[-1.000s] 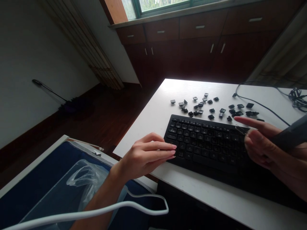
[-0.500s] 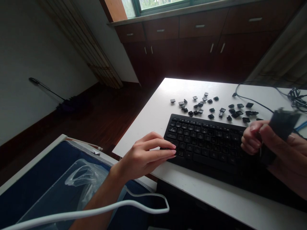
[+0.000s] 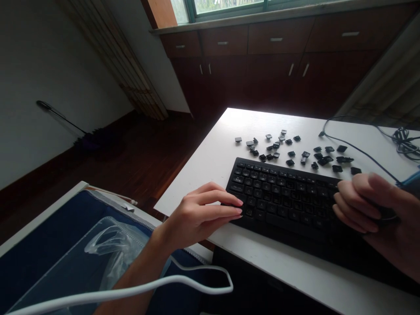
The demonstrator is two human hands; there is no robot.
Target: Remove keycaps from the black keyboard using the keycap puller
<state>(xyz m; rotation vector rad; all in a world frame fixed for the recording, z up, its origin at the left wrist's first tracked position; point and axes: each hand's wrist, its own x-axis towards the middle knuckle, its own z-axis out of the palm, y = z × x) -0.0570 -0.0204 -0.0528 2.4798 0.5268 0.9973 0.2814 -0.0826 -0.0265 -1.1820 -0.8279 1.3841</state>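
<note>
Your left hand (image 3: 197, 214) touches keyboard (image 3: 277, 210), likely steadying it, can't tell if pinching; right hand (image 3: 374, 197) curled, contents hidden; keycaps (image 3: 306, 154) beyond, off keys.

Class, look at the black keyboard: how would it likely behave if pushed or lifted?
The black keyboard lies low and broad on the white table, so a push would probably slide it rather than tip it. Its straight edges suggest a stiff body, unlikely to sag when lifted. Pushed toward the loose keycaps, it might nudge them, since they lie close by.
</note>
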